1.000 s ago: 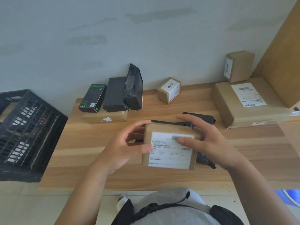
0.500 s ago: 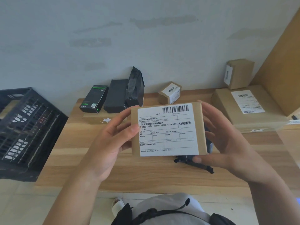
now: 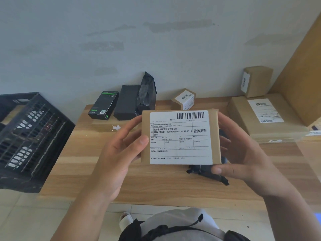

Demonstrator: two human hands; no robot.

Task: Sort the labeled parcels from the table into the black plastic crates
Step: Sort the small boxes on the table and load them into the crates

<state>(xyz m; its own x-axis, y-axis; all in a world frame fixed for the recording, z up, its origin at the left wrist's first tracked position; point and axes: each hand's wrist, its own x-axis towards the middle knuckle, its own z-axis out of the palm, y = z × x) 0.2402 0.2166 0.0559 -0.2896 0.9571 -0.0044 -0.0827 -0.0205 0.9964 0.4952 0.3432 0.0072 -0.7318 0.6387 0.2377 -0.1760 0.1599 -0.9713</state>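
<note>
I hold a flat brown parcel point(image 3: 180, 136) up above the wooden table point(image 3: 83, 164), its white barcode label facing me. My left hand point(image 3: 119, 153) grips its left edge with the thumb on the front. My right hand point(image 3: 243, 160) grips its right edge, thumb at the lower right corner. A black plastic crate point(image 3: 29, 136) stands on the floor left of the table. Under the parcel a black bagged package point(image 3: 208, 173) lies on the table, mostly hidden.
At the table's back stand a black-green box point(image 3: 103, 106), a black box point(image 3: 127, 102) and a black bag point(image 3: 147, 94). A small labeled carton point(image 3: 185, 99) sits mid-back. A large labeled carton point(image 3: 264, 117) with a smaller one point(image 3: 257, 80) on it lies right.
Both hands lifted the parcel off the table and tilted it upright so its label faces me. Since half a second ago it has barely moved.
</note>
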